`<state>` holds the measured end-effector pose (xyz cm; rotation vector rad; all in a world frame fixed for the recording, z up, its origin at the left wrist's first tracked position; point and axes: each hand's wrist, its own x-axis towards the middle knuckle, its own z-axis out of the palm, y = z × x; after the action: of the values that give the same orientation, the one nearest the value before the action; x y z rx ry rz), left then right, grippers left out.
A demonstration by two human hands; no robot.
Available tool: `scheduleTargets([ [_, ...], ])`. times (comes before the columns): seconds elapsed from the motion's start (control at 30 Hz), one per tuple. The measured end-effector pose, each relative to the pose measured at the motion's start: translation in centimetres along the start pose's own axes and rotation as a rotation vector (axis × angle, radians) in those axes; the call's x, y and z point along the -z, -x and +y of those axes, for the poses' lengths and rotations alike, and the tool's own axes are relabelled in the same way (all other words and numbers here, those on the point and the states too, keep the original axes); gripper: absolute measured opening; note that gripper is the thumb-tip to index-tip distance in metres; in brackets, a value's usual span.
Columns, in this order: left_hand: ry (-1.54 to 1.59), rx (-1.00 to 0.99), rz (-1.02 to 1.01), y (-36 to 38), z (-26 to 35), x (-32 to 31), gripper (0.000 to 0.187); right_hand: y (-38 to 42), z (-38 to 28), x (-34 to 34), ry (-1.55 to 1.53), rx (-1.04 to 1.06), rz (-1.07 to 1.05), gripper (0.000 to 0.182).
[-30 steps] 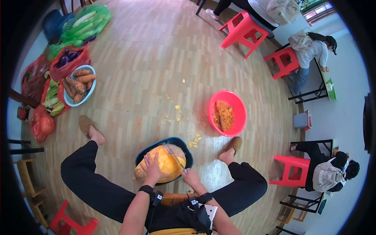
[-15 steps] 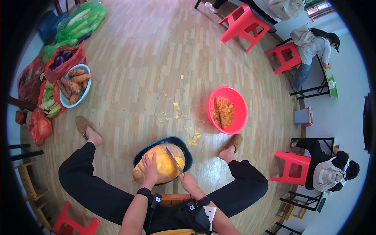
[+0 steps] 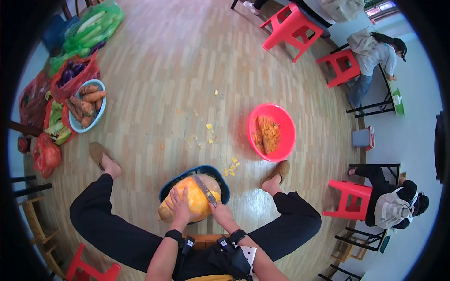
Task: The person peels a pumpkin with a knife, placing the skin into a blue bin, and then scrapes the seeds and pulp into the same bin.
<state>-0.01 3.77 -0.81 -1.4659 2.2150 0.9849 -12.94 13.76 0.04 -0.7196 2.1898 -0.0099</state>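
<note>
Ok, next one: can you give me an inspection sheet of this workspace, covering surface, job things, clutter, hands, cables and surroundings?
Surface: wood-look floor.
Job's things: large gourd, partly peeled to orange flesh, in a dark blue tub; knife blade against it.
Clutter: yellow scraps scattered on the floor near the tub; pink basin holding orange pieces.
Hands: left hand spread on the gourd; right hand closed round the knife handle.
Cables: nothing seen for certain.
Surroundings: light blue basket of carrots and bagged vegetables at frame left; people on red stools at frame right.
</note>
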Motion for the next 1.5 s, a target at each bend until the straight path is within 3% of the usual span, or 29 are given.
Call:
scheduleTargets([
  [0.17,0.002,-0.003,-0.008,0.1,0.2,-0.1,0.126,-2.0,0.4,-0.5,-0.054,0.033,-0.004,0.055],
  [0.27,-0.002,-0.018,0.005,0.3,0.3,0.0,0.126,-2.3,2.5,-0.7,-0.152,0.165,-0.030,0.055],
  [0.4,0.010,-0.037,0.031,0.3,0.0,-0.5,0.127,1.4,3.2,2.7,-0.058,0.074,-0.004,0.050],
  [0.6,0.045,-0.032,0.021,0.6,0.0,-0.2,0.128,3.3,3.3,1.8,-0.027,0.242,0.113,0.037],
  [0.67,0.059,-0.033,0.019,0.5,0.0,-0.1,0.128,3.5,2.9,1.4,-0.041,0.140,0.126,0.034],
  [1.2,0.043,-0.004,-0.030,0.3,0.1,0.2,0.126,0.5,1.4,-0.2,0.126,0.075,0.109,0.033],
  [1.27,0.043,-0.002,-0.022,0.6,0.2,-0.1,0.126,-2.3,4.3,-2.5,0.094,0.256,0.225,0.033],
  [1.33,-0.024,-0.037,-0.042,0.9,0.1,-0.1,0.125,-4.0,9.5,-1.5,0.217,0.359,0.024,0.038],
  [1.37,-0.033,-0.035,-0.028,0.0,-0.2,0.6,0.125,-3.4,8.9,0.4,0.274,0.224,-0.097,0.041],
  [1.4,-0.013,-0.042,0.013,-0.5,-0.1,0.6,0.124,-2.9,8.5,0.7,0.116,0.044,-0.064,0.044],
  [1.5,-0.002,-0.076,0.067,0.6,-0.4,-0.5,0.126,-0.9,4.1,0.6,-0.273,0.178,0.129,0.047],
])
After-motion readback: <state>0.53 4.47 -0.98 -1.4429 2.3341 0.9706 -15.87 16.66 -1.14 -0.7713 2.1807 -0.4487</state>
